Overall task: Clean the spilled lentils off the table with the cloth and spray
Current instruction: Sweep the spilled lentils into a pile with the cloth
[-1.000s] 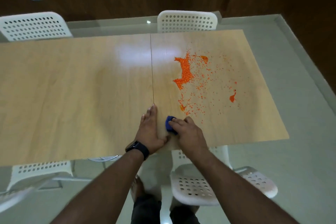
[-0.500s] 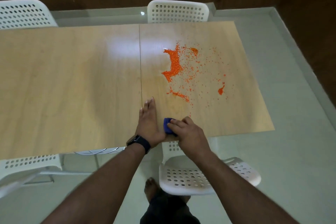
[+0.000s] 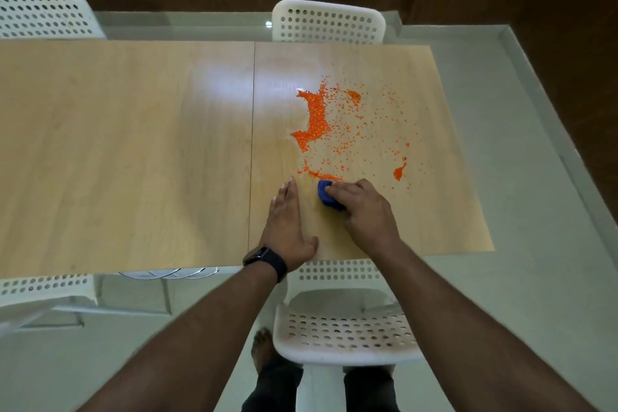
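Right hand (image 3: 364,207) fingers curled over a bunched blue cloth (image 3: 329,199), pressing it on the table (image 3: 133,150) just at the near edge of the lentils (image 3: 316,120). Left hand (image 3: 287,227) lies flat and open beside it, holding nothing — palm down on the wood. Main pile sits mid-table right of the seam, with loose grains scattered toward the right edge and small clumps near it. No spray in view. Risks: cloth is small and balled, so a fast push likely plows grains sideways rather than gathering them — strays near the right edge could roll onto the floor (image 3: 551,244). A hard pull toward the near edge could drop them onto the chair (image 3: 347,328).
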{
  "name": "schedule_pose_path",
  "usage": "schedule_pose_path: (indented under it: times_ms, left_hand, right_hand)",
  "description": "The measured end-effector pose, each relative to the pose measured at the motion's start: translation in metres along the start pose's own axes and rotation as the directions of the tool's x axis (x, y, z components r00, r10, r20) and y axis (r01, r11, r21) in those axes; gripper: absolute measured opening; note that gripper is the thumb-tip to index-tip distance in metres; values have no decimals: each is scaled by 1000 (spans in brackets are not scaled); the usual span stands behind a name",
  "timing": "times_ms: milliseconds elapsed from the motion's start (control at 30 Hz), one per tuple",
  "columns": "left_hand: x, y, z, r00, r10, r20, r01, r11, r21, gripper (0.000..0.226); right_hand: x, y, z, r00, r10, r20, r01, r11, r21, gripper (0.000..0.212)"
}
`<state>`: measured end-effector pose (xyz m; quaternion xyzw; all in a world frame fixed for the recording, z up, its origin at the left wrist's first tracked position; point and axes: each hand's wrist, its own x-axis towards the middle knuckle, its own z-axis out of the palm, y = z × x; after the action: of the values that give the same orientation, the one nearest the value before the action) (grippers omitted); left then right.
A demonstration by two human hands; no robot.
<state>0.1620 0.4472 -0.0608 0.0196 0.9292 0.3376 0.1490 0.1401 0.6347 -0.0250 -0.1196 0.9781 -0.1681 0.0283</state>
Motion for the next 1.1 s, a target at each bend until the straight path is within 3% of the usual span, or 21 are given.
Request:
schedule_pose_path:
  times_ms: [100,233,367,533,733,900,1100]
  left_hand:
    - [-1,9,14,999,-23,-22,23,1000,2,134]
    - [-3,28,37,992,-82,-99,83,996,9,135]
    - [-6,51,56,976,-151,-155,150,988,-18,136]
    - [-7,79,72,939,-256,-230,249,967,-60,133]
    - [-1,100,91,943,-261,-206,249,965,-83,136]
    - [7,106,100,952,-217,-214,219,976,-16,137]
    - [14,119,104,948,-235,-215,238,971,-13,135]
  right_hand:
    - [-42,18,2,993,-119,-26,120,992,26,67]
    - [-67,56,11,967,-250,43,251,968,-13,62]
    - [-26,75,1,969,-241,49,242,970,-10,44]
    - [38,82,-21,966,-235,111,241,970,-41,44]
    - [-17,103,-36,948,-317,27,315,948,39,53]
    - [-71,148,-21,944,-328,43,327,945,24,56]
    - [-8,151,-29,979,-204,16,204,979,8,44]
